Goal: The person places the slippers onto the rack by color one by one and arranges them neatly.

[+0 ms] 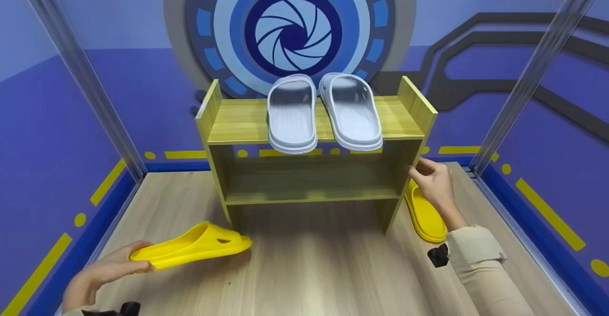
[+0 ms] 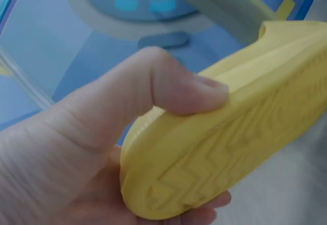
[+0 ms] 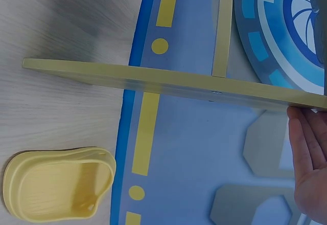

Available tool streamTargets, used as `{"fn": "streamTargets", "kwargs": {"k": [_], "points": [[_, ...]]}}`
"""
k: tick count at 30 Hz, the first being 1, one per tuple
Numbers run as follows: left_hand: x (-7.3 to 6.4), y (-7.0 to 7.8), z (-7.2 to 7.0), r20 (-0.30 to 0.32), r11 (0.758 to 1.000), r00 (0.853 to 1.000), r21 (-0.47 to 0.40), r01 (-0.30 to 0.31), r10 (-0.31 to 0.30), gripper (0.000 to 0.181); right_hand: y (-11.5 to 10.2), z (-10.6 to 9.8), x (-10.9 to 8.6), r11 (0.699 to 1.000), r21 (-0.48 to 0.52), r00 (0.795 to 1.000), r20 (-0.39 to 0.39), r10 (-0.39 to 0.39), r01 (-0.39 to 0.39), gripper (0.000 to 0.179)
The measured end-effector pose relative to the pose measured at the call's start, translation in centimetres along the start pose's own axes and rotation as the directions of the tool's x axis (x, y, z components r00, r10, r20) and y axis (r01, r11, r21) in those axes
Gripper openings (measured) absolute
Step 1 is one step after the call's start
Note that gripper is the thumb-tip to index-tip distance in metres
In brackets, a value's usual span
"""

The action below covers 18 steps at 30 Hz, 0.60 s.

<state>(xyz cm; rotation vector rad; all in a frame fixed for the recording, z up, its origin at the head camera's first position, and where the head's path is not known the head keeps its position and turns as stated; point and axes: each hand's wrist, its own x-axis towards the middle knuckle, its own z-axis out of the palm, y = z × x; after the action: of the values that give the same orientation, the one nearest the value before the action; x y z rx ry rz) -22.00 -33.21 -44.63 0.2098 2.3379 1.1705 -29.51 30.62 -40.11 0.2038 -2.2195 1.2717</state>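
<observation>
My left hand [image 1: 102,271] grips a yellow slipper [image 1: 190,247] by its heel end, thumb on one side and fingers beneath. The toe points right, near the foot of the small wooden shoe rack [image 1: 314,197]. The left wrist view shows the zigzag tread of this slipper [image 2: 230,148]. My right hand [image 1: 435,185] touches the outer face of the rack's right side panel. Its fingers [image 3: 301,138] look straight in the right wrist view; the thumb is hidden there. Below that hand, the other yellow slipper [image 1: 428,218] lies on the floor, partly covered by the hand.
Two light grey slippers, a left one [image 1: 292,116] and a right one [image 1: 354,113], sit side by side on the rack's top shelf, heels over the front edge. A middle shelf [image 1: 314,199] lies below. Purple printed walls [image 1: 142,102] and metal posts [image 1: 537,68] enclose the wooden floor [image 1: 314,273].
</observation>
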Motion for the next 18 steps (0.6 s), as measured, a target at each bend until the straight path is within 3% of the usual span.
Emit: {"fn": "streamTargets", "kwargs": {"k": [5,8,12,18], "points": [[1.0,1.3,1.1,0.016,0.99,0.99,-0.01,-0.142,0.142,0.06,1.0,0.2,0.1,1.0,-0.015,1.0,-0.017,-0.004,0.004,0.028],[1.4,2.1,1.7,0.032,0.976,0.976,-0.036,-0.214,0.215,0.061,-0.5,0.1,-0.1,1.0,-0.018,1.0,-0.019,-0.008,0.008,0.027],[1.7,3.4,2.3,0.045,0.964,0.964,-0.048,-0.261,0.263,0.064,-0.8,0.0,-0.1,1.0,-0.015,1.0,-0.01,0.002,-0.002,0.027],[2.0,5.1,3.0,0.055,0.955,0.953,-0.033,-0.295,0.296,0.067,0.9,0.1,0.2,1.0,-0.019,1.0,-0.011,0.019,-0.02,0.028]]}}
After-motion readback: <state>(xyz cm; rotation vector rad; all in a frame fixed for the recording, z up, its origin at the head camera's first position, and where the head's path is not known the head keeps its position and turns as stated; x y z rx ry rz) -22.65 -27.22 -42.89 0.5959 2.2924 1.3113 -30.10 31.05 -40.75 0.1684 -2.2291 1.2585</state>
